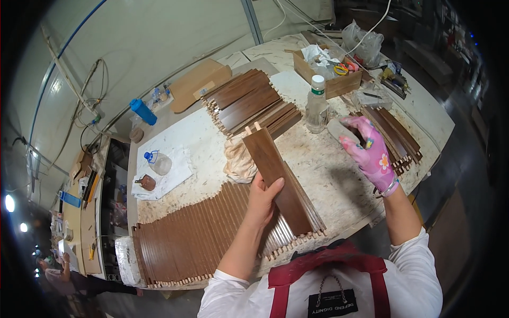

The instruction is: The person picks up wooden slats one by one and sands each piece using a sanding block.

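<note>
My bare left hand (261, 200) is closed around the edge of a dark brown wooden slat (268, 156), thumb on its face. The slat is tilted, with pale dowel pegs sticking out of its far end. Its near end is by the right end of a long row of similar slats (196, 238) standing on edge. My right hand (373, 159), in a pink floral glove, is raised to the right and closed on a flat greyish pad (339, 131); its exact kind is unclear. A crumpled cream cloth (241, 160) lies just beyond my left hand.
A stack of slats (246, 100) lies at the back, and another pile (395, 139) at the right. A clear bottle (317, 108) stands between them. Farther back is a wooden box (339, 85) of tools. At left, a blue-capped jar (159, 163) rests on white cloth. Another person (61, 275) is at far left.
</note>
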Motion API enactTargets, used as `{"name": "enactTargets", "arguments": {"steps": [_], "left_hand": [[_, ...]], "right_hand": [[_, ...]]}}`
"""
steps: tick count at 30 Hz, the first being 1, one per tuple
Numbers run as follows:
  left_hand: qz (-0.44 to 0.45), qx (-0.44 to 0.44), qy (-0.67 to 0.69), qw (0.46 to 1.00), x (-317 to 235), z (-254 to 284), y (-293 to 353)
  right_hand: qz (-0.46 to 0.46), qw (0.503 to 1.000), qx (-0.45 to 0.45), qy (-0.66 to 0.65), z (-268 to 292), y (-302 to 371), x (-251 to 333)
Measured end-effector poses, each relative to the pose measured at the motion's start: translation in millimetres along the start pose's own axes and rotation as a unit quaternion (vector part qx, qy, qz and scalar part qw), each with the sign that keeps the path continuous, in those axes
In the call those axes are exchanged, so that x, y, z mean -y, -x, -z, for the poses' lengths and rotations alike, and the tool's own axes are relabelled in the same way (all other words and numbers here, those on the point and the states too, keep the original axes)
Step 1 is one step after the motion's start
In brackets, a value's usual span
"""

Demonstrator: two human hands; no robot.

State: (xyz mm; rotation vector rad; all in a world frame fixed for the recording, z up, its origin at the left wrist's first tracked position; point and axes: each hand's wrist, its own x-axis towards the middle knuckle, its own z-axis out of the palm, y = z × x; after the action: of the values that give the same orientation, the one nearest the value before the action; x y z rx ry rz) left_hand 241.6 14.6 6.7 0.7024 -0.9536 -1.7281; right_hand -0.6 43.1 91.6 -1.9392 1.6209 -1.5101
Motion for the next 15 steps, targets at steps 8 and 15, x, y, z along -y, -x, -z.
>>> {"name": "enactTargets", "arguments": {"steps": [8,15], "left_hand": [[-0.119,-0.036,-0.205,0.971,-0.3,-34.1,6.9],[-0.195,-0.063,-0.285,0.936,17.7,-30.1,6.5]], "right_hand": [[0.113,0.989,-0.01,0.092,-10.6,-6.1,56.7],[0.125,0.981,0.0,0.147,-37.2,-5.8,73.3]]}}
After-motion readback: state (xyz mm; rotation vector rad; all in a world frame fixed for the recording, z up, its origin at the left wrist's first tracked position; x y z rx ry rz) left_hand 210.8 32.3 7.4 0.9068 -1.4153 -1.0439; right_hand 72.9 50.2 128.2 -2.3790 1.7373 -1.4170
